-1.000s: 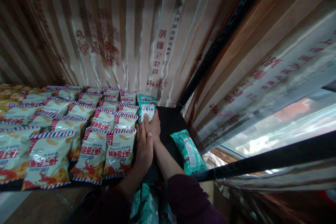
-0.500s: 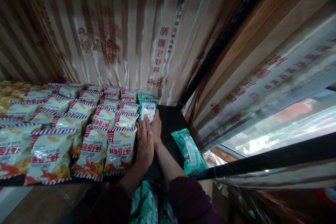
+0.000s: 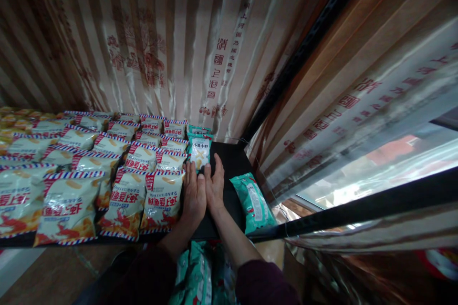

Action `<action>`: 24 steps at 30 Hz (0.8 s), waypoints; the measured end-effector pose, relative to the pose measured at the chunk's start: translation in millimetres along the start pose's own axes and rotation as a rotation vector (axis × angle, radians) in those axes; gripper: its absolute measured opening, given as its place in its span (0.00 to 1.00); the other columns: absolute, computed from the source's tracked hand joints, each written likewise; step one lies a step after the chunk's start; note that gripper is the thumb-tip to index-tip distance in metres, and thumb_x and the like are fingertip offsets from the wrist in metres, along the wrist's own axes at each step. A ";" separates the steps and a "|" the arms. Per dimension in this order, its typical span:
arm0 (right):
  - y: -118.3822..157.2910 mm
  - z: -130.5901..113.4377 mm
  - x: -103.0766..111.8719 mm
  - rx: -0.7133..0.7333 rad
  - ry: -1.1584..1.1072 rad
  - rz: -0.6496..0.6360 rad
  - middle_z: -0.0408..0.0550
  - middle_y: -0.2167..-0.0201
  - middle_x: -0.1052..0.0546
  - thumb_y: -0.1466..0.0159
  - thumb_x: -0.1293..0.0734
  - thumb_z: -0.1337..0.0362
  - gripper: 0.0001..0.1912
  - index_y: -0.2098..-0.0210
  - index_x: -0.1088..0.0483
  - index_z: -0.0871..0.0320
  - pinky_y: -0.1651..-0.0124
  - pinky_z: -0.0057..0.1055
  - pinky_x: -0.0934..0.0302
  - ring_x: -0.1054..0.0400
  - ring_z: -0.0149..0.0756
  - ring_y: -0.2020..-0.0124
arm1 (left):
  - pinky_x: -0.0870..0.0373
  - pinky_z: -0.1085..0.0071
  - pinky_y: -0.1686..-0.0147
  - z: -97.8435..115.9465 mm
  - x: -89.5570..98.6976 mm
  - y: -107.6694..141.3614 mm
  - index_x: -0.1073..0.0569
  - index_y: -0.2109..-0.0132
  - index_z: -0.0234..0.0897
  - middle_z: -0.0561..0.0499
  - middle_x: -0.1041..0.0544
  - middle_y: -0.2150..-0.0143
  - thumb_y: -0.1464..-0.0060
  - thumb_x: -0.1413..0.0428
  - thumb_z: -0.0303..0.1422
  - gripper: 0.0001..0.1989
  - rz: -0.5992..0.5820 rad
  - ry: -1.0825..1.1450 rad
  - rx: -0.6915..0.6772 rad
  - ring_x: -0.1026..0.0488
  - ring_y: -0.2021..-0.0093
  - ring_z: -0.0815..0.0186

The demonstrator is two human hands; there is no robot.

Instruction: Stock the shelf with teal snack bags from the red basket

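A green-and-white snack bag (image 3: 200, 148) stands upright near the back of the black shelf (image 3: 231, 167), with a second green bag (image 3: 199, 130) partly hidden behind it. My left hand (image 3: 195, 190) lies just in front of the standing bag, fingers stretched out and fingertips at its lower edge. Close beside it, my right hand (image 3: 215, 183) is open, thumb and fingers apart, near the bag's lower right. Neither hand is wrapped round anything. To the right, another green snack bag (image 3: 253, 203) lies on the shelf by its front corner.
Rows of white snack bags (image 3: 162, 200) with striped edges fill the shelf to the left. Yellow packets (image 3: 21, 121) sit at the far left. Below the shelf are more green bags (image 3: 198, 271). A printed curtain (image 3: 171, 47) hangs behind, and a black post (image 3: 286, 76) rises at the right corner.
My hands have drawn back slightly from the standing green bag. The right hand has moved off its side and its fingers have spread; more of the bag's front shows.
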State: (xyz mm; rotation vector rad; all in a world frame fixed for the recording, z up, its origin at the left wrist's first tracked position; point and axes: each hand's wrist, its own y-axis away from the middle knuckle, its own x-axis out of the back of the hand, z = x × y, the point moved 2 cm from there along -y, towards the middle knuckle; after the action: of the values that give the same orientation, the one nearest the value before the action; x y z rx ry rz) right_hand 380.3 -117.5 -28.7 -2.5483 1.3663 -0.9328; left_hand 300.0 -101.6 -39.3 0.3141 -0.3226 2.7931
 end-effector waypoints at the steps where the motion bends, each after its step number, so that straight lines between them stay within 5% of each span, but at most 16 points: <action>1: 2.3 0.0 0.9 -0.003 -0.014 0.005 0.58 0.39 0.39 0.35 0.47 0.53 0.29 0.39 0.45 0.62 0.37 0.44 0.53 0.48 0.41 0.37 | 0.63 0.63 0.34 -0.2 0.6 -1.2 0.48 0.34 0.32 0.43 0.52 0.31 0.39 0.62 0.40 0.29 0.007 0.008 0.008 0.60 0.31 0.64; 11: 17.5 -5.8 15.0 -0.074 -0.126 0.054 0.57 0.40 0.38 0.35 0.47 0.53 0.28 0.41 0.43 0.62 0.37 0.43 0.51 0.45 0.40 0.38 | 0.60 0.61 0.34 0.6 1.3 -1.6 0.46 0.36 0.31 0.42 0.50 0.31 0.39 0.61 0.38 0.27 0.031 -0.010 0.011 0.57 0.31 0.63; 21: 44.6 0.2 32.9 -0.127 -0.189 0.009 0.57 0.42 0.34 0.36 0.44 0.52 0.27 0.43 0.39 0.61 0.38 0.44 0.49 0.41 0.41 0.40 | 0.60 0.56 0.34 9.3 0.4 17.5 0.43 0.37 0.32 0.44 0.51 0.31 0.38 0.62 0.38 0.26 0.026 -0.083 -0.260 0.61 0.31 0.61; 24: 40.4 5.6 33.3 -0.117 -0.162 -0.011 0.57 0.41 0.35 0.37 0.44 0.53 0.28 0.43 0.38 0.62 0.37 0.45 0.51 0.43 0.43 0.39 | 0.59 0.55 0.34 -2.6 -5.5 17.8 0.40 0.38 0.32 0.42 0.50 0.31 0.38 0.62 0.39 0.26 0.044 -0.074 -0.216 0.59 0.31 0.59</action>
State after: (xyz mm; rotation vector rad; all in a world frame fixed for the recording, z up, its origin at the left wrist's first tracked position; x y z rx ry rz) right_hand 367.9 -168.6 -32.2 -2.6511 1.3993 -0.6493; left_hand 298.8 -118.9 -46.5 0.3633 -0.6507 2.7601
